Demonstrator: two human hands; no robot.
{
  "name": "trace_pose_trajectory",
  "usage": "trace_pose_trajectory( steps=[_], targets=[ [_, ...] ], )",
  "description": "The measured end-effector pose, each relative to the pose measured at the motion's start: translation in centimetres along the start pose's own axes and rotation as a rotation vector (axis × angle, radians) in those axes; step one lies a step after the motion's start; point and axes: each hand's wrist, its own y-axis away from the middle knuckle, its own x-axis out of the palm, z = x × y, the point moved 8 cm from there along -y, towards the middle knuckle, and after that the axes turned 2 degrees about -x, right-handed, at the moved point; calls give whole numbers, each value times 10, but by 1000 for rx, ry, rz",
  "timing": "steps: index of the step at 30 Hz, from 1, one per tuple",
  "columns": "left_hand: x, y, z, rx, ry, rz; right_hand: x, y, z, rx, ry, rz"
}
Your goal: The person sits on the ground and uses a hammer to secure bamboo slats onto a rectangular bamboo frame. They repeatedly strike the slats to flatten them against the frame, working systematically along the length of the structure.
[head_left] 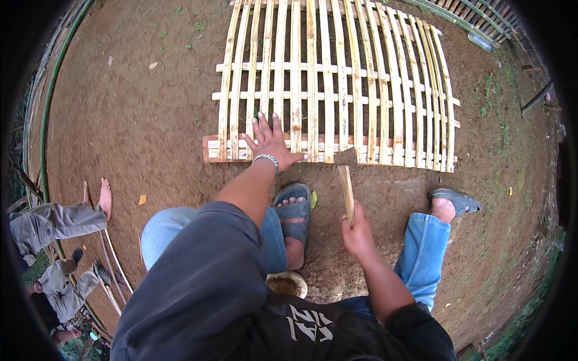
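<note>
A panel of pale wooden or bamboo slats (312,78) lies on the brown dirt in front of me, its long slats crossed by thinner strips. Along its near edge runs a reddish-brown board (212,148) beneath the slat ends. My left hand (271,144), a chain bracelet at its wrist, presses flat on this near edge with fingers spread. In my right hand (357,231) is the wooden handle of a hatchet (347,186). The hatchet's dark, flat head is over the panel's near edge, right of my left hand; whether it touches the slats I cannot tell.
My sandalled feet (293,216) stand close to the panel. A round pale container (299,278) of brown material sits between my legs. Other people's legs (66,221) extend in from the left, near thin strips. A plastic bottle (480,41) lies by the slatted fence (481,18).
</note>
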Motion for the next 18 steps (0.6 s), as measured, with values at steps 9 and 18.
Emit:
trace_pose_trajectory(
  steps=[9,18],
  targets=[
    [-8,4,-1,-23,2,30,16,-41,30,-140,161,1],
    [-15,7,1,-33,-11,70,6,-33,56,-191,167,-60]
  ],
)
